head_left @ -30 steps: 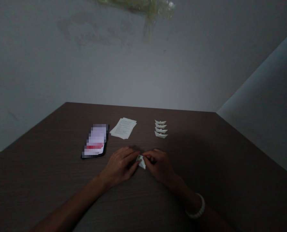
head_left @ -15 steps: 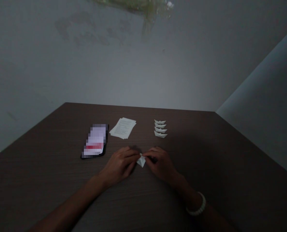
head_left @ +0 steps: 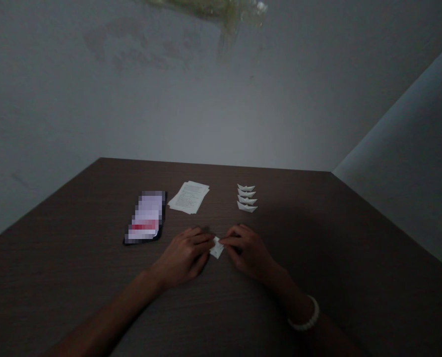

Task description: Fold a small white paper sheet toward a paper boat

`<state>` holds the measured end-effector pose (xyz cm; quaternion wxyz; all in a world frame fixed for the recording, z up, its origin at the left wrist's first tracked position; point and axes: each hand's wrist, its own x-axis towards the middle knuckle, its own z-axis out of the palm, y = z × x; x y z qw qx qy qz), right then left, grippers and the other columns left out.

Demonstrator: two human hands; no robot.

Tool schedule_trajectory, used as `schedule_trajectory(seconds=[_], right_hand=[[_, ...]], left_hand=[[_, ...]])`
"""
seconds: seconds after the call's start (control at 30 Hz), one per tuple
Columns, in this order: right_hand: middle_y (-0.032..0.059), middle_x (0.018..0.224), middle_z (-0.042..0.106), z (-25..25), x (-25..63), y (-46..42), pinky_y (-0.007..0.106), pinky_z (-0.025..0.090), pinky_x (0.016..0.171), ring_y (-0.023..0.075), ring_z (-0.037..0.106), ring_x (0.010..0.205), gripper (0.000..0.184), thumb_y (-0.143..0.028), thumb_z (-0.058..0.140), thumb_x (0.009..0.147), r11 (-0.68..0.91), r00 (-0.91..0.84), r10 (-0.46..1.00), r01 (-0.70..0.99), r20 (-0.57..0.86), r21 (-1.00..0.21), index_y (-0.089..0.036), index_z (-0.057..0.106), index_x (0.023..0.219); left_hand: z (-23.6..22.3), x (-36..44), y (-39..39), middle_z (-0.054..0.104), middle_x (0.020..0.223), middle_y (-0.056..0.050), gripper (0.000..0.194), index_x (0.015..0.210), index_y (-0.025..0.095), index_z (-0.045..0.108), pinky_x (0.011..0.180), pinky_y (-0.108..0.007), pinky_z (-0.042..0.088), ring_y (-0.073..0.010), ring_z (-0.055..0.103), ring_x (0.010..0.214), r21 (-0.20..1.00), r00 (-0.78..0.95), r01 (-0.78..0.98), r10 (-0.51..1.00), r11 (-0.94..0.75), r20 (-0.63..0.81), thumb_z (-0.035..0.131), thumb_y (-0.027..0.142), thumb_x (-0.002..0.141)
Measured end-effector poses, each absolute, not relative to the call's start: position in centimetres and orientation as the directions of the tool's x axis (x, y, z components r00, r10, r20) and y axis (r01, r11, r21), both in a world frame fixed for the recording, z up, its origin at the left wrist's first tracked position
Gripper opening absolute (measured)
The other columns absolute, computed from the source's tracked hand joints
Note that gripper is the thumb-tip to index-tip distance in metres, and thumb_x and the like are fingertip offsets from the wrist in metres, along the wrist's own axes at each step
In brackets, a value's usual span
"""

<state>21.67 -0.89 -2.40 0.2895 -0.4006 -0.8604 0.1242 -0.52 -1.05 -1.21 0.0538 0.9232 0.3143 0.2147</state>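
Observation:
A small folded piece of white paper (head_left: 217,249) lies on the table between my two hands, one corner pointing toward me. My left hand (head_left: 186,254) is closed on its left side, with the fingertips pressing the upper left edge. From the right, my right hand (head_left: 248,250) touches the upper right edge with its fingertips, the fingers bent and close together. Parts of the paper's edges are hidden under the fingers. Beyond my right hand stand several folded paper boats (head_left: 247,201) in a column, one behind another.
A stack of printed paper sheets (head_left: 189,197) lies beyond my left hand. To its left is a phone (head_left: 145,218) with a blurred screen. The dark wooden table (head_left: 221,317) meets a stained grey wall (head_left: 213,109) at the back. A pale bracelet (head_left: 305,317) circles my right wrist.
My right fingertips have shifted slightly on the folded paper, and more of its upper part shows. The paper has turned a little. The boats, sheets and phone stay in place.

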Motion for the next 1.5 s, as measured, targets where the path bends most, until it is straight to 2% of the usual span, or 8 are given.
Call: schedule_trajectory(seconds=[0.23,0.47,0.6,0.73,0.9,1.2,1.3,1.5], right_hand=[[0.005,0.097,0.06,-2.0,21.6,-1.1,0.034,0.043,0.082,0.019,0.053,0.09,0.024,-0.011,0.06,0.082,0.641,-0.524,0.767,0.642,0.37,-0.42,-0.021,0.068,0.102],[0.0053,0.095,0.059,-1.9,21.1,-1.0,0.034,0.041,0.085,0.0187,0.052,0.09,0.018,-0.022,0.053,0.093,0.605,-0.493,0.795,0.689,0.354,-0.4,-0.022,0.068,0.103],[0.0057,0.097,0.058,-1.8,21.0,-1.1,0.034,0.041,0.083,0.0192,0.051,0.092,0.02,-0.023,0.054,0.093,0.597,-0.497,0.801,0.705,0.333,-0.384,-0.023,0.067,0.107],[0.0061,0.098,0.057,-1.4,21.0,-1.1,0.035,0.04,0.082,0.0203,0.05,0.093,0.023,-0.021,0.055,0.091,0.613,-0.526,0.788,0.723,0.32,-0.318,-0.024,0.065,0.111],[0.0069,0.095,0.057,-0.8,20.9,-1.0,0.035,0.037,0.078,0.0218,0.048,0.09,0.023,-0.022,0.054,0.091,0.657,-0.594,0.745,0.732,0.304,-0.18,-0.023,0.063,0.112],[0.006,0.093,0.058,-0.2,21.8,-1.0,0.035,0.034,0.074,0.0211,0.047,0.087,0.013,-0.018,0.054,0.089,0.698,-0.663,0.697,0.715,0.272,-0.047,-0.022,0.063,0.098],[0.005,0.092,0.059,-0.3,22.2,-1.1,0.034,0.034,0.073,0.0202,0.046,0.086,0.011,-0.015,0.056,0.087,0.707,-0.676,0.689,0.706,0.262,-0.036,-0.022,0.063,0.091],[0.0034,0.091,0.059,-0.5,22.7,-1.1,0.034,0.033,0.074,0.0197,0.047,0.086,0.014,-0.014,0.059,0.083,0.704,-0.67,0.698,0.707,0.252,-0.071,-0.023,0.065,0.092]], left_hand=[[-1.3,-0.4,-1.0,0.066,0.115,-0.009,0.028,0.108,0.018,0.066,0.086,-0.043,0.05,-0.0255,0.058,0.101,0.291,0.682,0.55,0.622,-0.783,0.384,0.051,0.014,0.084],[-1.2,-0.3,-1.0,0.067,0.115,-0.008,0.026,0.105,0.018,0.068,0.087,-0.044,0.05,-0.0258,0.058,0.102,0.308,0.674,0.547,0.628,-0.778,0.388,0.052,0.014,0.084],[-1.3,-0.3,-1.0,0.068,0.113,-0.008,0.025,0.101,0.019,0.069,0.088,-0.044,0.049,-0.0261,0.057,0.104,0.31,0.66,0.554,0.634,-0.773,0.402,0.053,0.013,0.083],[-1.3,-0.3,-1.0,0.068,0.112,-0.008,0.024,0.1,0.019,0.07,0.09,-0.043,0.049,-0.025,0.058,0.102,0.299,0.668,0.553,0.628,-0.778,0.399,0.052,0.014,0.083],[-1.2,-0.3,-1.0,0.067,0.114,-0.008,0.023,0.099,0.018,0.069,0.089,-0.043,0.049,-0.0256,0.058,0.1,0.264,0.689,0.568,0.625,-0.78,0.366,0.051,0.015,0.085],[-0.6,-0.3,-1.1,0.066,0.115,-0.006,0.022,0.098,0.018,0.067,0.085,-0.041,0.05,-0.0256,0.057,0.099,0.225,0.715,0.582,0.623,-0.782,0.316,0.052,0.014,0.082],[-0.6,-0.4,-1.1,0.066,0.115,-0.006,0.023,0.1,0.018,0.067,0.085,-0.041,0.05,-0.0261,0.057,0.102,0.23,0.711,0.579,0.622,-0.782,0.326,0.052,0.014,0.082],[-0.7,-0.5,-1.1,0.065,0.12,-0.006,0.026,0.104,0.017,0.066,0.088,-0.045,0.049,-0.0274,0.056,0.102,0.236,0.716,0.588,0.633,-0.774,0.292,0.053,0.015,0.082]])
